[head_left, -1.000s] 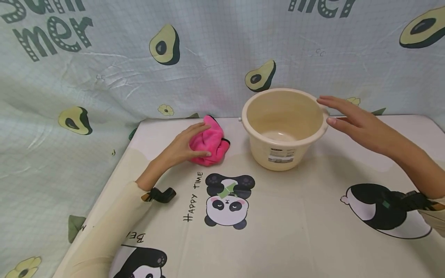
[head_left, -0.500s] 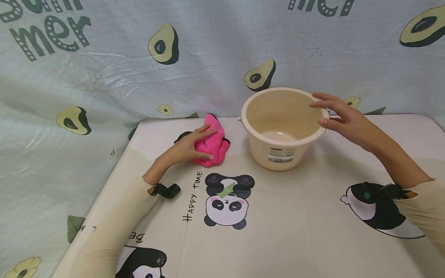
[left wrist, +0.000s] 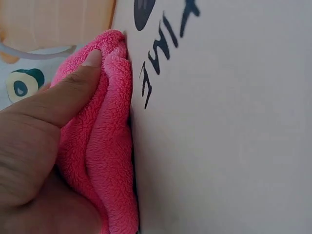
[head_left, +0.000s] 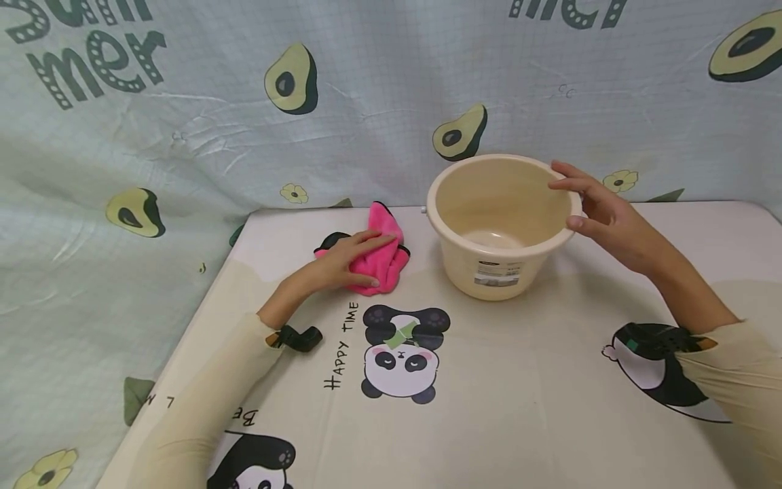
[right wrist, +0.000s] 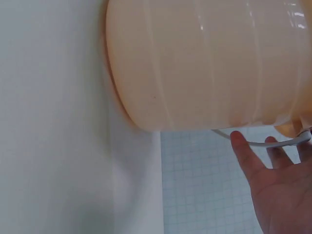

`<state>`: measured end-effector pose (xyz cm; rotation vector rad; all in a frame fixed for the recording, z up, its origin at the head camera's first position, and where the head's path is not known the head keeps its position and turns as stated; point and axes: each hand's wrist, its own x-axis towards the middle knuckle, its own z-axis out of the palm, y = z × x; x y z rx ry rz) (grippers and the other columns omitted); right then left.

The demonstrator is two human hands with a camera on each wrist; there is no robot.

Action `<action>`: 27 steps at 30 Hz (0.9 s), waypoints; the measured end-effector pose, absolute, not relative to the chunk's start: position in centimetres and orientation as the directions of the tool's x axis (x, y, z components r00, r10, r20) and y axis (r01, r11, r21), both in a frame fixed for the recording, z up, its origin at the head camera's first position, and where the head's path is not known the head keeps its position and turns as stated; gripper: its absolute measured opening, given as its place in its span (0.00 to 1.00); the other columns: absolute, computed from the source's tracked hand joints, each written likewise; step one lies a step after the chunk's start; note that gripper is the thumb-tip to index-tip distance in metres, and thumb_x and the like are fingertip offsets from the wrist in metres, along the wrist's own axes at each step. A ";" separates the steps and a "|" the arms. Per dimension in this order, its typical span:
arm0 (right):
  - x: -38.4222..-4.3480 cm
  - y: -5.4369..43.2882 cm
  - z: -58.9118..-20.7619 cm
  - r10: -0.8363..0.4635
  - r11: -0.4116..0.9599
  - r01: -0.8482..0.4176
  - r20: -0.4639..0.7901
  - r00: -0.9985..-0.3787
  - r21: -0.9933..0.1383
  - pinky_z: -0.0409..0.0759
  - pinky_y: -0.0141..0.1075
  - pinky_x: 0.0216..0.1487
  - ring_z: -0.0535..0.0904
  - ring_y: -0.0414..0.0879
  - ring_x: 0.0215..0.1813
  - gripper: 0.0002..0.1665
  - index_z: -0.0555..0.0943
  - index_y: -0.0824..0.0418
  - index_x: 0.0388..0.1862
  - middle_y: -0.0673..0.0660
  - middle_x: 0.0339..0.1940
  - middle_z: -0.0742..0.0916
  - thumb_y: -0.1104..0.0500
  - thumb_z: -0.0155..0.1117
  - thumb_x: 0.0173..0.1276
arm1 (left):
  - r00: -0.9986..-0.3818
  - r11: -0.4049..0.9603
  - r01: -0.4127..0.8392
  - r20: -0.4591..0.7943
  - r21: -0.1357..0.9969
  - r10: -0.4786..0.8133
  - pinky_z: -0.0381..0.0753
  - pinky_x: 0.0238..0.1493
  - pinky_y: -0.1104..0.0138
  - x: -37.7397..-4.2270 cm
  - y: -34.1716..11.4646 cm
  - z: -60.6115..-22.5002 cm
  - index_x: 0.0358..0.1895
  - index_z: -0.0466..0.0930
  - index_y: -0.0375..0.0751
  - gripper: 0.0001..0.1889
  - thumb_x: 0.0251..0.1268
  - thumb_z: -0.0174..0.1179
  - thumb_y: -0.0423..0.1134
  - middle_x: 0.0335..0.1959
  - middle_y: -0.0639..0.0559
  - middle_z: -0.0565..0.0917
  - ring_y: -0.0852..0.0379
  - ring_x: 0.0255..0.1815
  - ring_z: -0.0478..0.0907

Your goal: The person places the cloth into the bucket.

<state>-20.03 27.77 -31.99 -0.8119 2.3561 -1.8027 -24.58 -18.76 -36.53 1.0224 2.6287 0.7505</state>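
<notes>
A pink plush cloth (head_left: 387,255) with black edging lies bunched on the table, left of the bucket. My left hand (head_left: 342,266) is on its left side and grips it, fingers spread over the top and thumb along the near side. In the left wrist view the thumb presses into the folds of the cloth (left wrist: 112,146). A cream plastic bucket (head_left: 489,261) stands upright at the back. My right hand (head_left: 611,217) touches its right rim, fingers loosely bent over the edge. In the right wrist view, relaxed fingers (right wrist: 248,158) lie by the bucket's wire handle (right wrist: 273,144).
The table (head_left: 489,407) has a beige cover printed with pandas and lettering. A pale curtain (head_left: 379,81) with printed avocados hangs right behind the bucket and along the left side. A printed label (head_left: 496,274) is on the bucket's front.
My left hand has moved right, further over the cloth, and the cloth has shifted slightly right, its black edging showing behind the hand. My right hand has come left onto the bucket's rim.
</notes>
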 end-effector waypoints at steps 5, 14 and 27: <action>-20.1 27.8 -32.2 -0.453 0.010 -0.348 0.306 -0.837 -0.937 0.70 0.22 0.62 0.44 0.49 0.84 0.29 0.69 0.61 0.74 0.50 0.85 0.51 0.72 0.52 0.75 | -0.677 0.614 0.627 -0.054 0.481 0.734 0.66 0.68 0.41 -24.1 -18.2 -36.3 0.78 0.63 0.58 0.38 0.67 0.69 0.41 0.80 0.42 0.54 0.38 0.79 0.51; -20.3 27.9 -32.4 -0.484 -0.045 -0.333 0.313 -0.817 -0.942 0.72 0.23 0.62 0.42 0.50 0.83 0.29 0.69 0.60 0.73 0.51 0.85 0.49 0.73 0.50 0.75 | -0.705 0.600 0.633 0.042 0.489 0.708 0.73 0.67 0.44 -23.6 -17.3 -36.0 0.70 0.76 0.44 0.33 0.59 0.74 0.34 0.71 0.34 0.68 0.35 0.75 0.62; -20.2 27.6 -31.7 -0.491 0.171 -0.356 0.234 -0.839 -0.919 0.75 0.23 0.57 0.58 0.50 0.74 0.23 0.65 0.59 0.70 0.49 0.84 0.49 0.66 0.46 0.79 | -0.844 0.694 0.481 0.070 0.535 0.531 0.80 0.54 0.55 -23.2 -17.5 -35.7 0.68 0.78 0.46 0.34 0.55 0.76 0.33 0.58 0.40 0.80 0.44 0.54 0.78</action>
